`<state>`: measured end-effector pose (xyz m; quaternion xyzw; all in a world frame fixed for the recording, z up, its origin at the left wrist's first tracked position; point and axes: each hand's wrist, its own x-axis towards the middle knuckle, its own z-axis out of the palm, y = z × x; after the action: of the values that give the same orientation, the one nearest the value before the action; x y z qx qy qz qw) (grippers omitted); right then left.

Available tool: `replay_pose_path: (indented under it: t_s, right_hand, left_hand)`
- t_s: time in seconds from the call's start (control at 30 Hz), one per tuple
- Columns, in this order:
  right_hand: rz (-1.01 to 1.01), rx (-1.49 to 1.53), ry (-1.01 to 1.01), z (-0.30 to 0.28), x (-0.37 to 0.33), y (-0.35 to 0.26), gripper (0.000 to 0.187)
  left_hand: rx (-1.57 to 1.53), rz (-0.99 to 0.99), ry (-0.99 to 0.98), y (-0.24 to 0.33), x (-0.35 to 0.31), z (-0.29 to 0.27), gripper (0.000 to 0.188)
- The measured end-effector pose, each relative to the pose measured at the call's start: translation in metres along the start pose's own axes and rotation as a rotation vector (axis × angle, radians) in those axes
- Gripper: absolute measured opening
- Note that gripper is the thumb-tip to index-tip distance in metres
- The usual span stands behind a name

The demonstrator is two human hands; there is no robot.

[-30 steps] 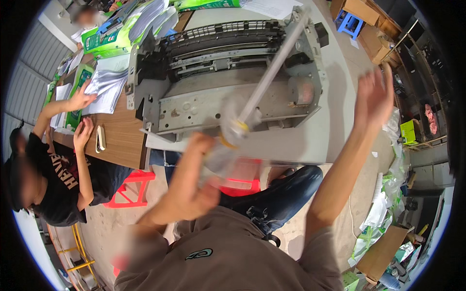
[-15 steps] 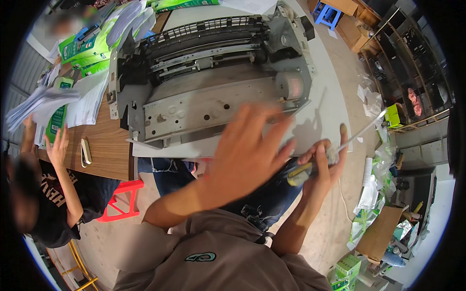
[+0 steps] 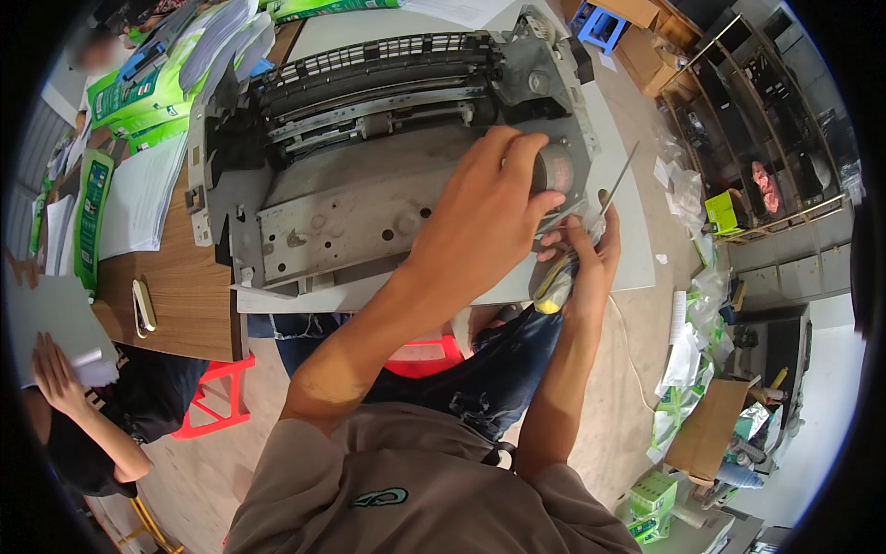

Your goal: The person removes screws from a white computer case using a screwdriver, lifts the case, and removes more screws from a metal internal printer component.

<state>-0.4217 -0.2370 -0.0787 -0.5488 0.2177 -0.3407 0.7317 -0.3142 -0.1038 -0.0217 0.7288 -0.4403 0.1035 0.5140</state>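
A bare printer chassis [image 3: 360, 212] with a metal base and black rollers sits in front of me on a pale tabletop. At its right end is a round grey motor [image 3: 557, 173]. My left hand [image 3: 471, 208] reaches over the base, its thumb and fingers curled about the motor's left side. My right hand [image 3: 592, 263] is closed around a screwdriver [image 3: 552, 288] with a yellow and dark handle, held beside the chassis's front right corner. The thin shaft points up and away to the right. Something pale and crumpled shows by the shaft's base; its kind is unclear.
At left, another person's hand [image 3: 57, 374] holds papers over a brown wooden table [image 3: 175, 305] with a stapler [image 3: 143, 307]. Green paper packs [image 3: 138, 97] are stacked behind. A red stool [image 3: 217, 397], a cardboard box [image 3: 709, 429] and a shelf rack [image 3: 738, 129] stand around.
My left hand has moved up and right onto the motor. My right hand has shifted slightly left and up, the screwdriver's shaft now steeper. The other person's papers have come lower.
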Motion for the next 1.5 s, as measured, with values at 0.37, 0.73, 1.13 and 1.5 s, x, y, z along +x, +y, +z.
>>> replay_pose_path:
  t_s: [0.37,0.73,1.13,1.5]
  right_hand:
    - [0.010,0.055,0.067,0.000,-0.003,-0.010,0.076]
    - [0.021,0.074,0.008,-0.009,-0.004,-0.014,0.069]
    - [0.053,0.379,-0.054,-0.019,-0.054,-0.014,0.064]
    - [0.270,0.287,-0.708,-0.015,-0.130,0.016,0.062]
  left_hand:
    - [-0.014,-0.012,-0.215,-0.006,-0.024,-0.074,0.078]
    - [-0.142,-0.058,-0.284,-0.010,-0.039,-0.098,0.094]
    - [0.083,-0.167,-0.187,-0.016,-0.060,-0.111,0.101]
    - [0.149,-0.213,-0.180,-0.017,-0.060,-0.112,0.100]
